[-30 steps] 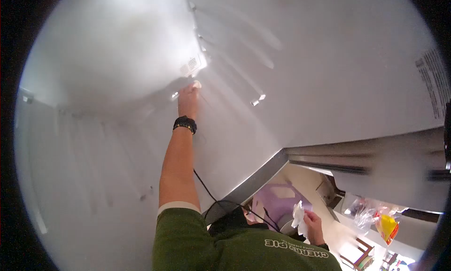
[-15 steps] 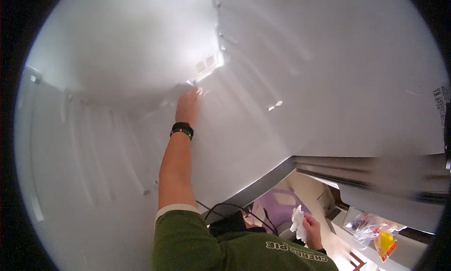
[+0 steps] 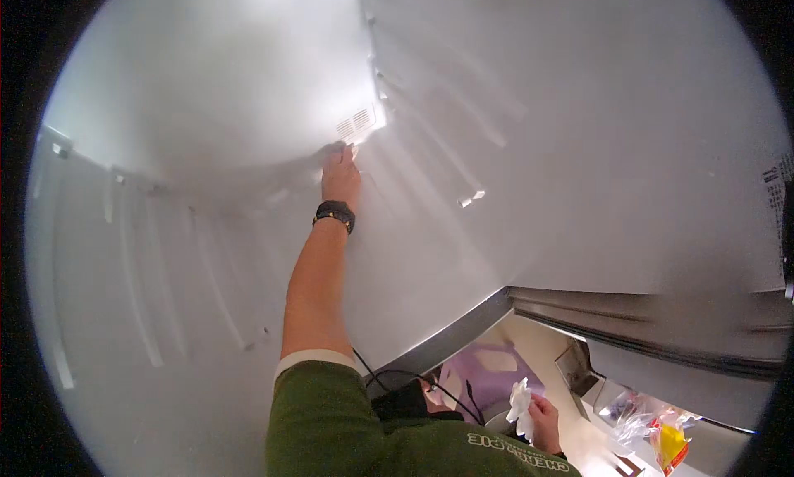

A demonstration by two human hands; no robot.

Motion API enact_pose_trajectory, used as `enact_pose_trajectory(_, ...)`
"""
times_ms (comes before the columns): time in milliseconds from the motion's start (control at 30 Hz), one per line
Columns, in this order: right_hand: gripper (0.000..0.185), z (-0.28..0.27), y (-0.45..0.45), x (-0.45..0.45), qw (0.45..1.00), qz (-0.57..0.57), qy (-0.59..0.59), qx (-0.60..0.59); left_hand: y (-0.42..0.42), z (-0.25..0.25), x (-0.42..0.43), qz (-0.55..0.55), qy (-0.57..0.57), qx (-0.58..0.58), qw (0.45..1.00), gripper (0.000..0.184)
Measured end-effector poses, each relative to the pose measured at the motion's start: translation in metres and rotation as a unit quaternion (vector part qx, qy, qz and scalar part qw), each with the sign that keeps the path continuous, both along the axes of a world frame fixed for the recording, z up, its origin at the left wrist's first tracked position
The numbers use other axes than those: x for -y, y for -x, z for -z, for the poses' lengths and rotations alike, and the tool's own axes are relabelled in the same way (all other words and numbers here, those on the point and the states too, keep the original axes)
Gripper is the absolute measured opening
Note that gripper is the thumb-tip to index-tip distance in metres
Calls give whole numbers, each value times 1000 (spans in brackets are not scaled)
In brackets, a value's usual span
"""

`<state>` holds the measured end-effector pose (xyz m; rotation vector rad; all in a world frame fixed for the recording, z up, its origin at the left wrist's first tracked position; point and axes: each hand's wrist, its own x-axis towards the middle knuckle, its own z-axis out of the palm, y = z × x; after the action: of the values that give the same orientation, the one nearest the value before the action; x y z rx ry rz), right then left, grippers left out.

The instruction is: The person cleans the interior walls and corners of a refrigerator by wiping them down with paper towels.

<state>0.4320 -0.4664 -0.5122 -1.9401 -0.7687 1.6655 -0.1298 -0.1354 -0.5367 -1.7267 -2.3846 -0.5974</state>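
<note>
My left hand (image 3: 341,176), with a dark band (image 3: 333,216) at its wrist, reaches deep into a white fridge-like compartment. Its fingers are bunched against the wall beside a slotted vent (image 3: 356,125). A small whitish bit shows at the fingertips, but what they hold I cannot make out. Low on the right, outside the compartment, my right hand (image 3: 545,422) is closed around a crumpled white tissue (image 3: 519,405).
Moulded ribs (image 3: 222,299) line the side walls, and a small clip (image 3: 471,199) projects from one. A grey front edge (image 3: 447,332) meets a dark door seal (image 3: 628,320). Beyond are a purple plastic chair (image 3: 471,364), black cables (image 3: 422,373) and a yellow-red packet (image 3: 672,444) among clear bags.
My left hand, blurred by motion earlier, now shows sharper beside the vent and slightly to the right. The view has shifted a little; the tissue stays in my right hand.
</note>
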Motion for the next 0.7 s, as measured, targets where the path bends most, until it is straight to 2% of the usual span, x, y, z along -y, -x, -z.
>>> enact_pose_trajectory(100,29,-7,8,-8,1000,-14,0,-6,15,9,2,92,-14,-73,993,32)
enact_pose_trajectory(200,30,-11,15,-15,1000,-17,1,-19,18,-5,9,106,-43,-24,993,32)
enact_pose_trajectory(300,30,-25,24,-28,1000,-21,9,-17,17,23,-16,79,-83,29,993,30)
enact_pose_trajectory(333,30,-30,27,-31,999,-24,16,-14,-5,-9,-19,30,-56,163,985,28)
enact_pose_trajectory(433,28,-33,22,-32,1000,-25,2,-18,-11,-21,-53,129,-141,59,980,29)
enact_pose_trajectory(467,28,-37,26,-34,1000,-16,8,-25,-22,-53,-53,125,-138,-98,978,30)
enact_pose_trajectory(567,29,-49,35,-40,999,-7,23,-36,-24,-73,-50,64,-28,-12,998,30)
enact_pose_trajectory(600,29,-47,34,-39,999,-14,21,-32,-15,-67,-48,108,-117,-4,987,30)
enact_pose_trajectory(700,30,-33,23,-31,999,-24,22,-17,17,-49,-25,135,20,-219,966,31)
